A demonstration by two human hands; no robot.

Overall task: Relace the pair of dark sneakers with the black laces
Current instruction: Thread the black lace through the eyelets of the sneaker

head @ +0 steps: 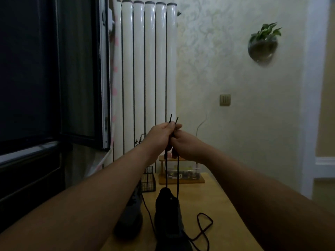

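Gripping ends of black lace (177,171) in left hand (159,135) and right hand (185,147) over first sneaker (168,216); looks barely begun, other sneaker (130,216) and loose lace (205,226) to go

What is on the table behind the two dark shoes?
A black wire basket and a low wooden stand holding a clear box of small items. The right hand and the raised lace cover part of the stand; the box's contents are too blurred to name.

2 dk sneakers (130,214) (168,214), 2 blk laces (178,171) (205,223), 2 hands (159,136) (186,147), 1 wire basket (148,180), 1 wall plant (262,42)
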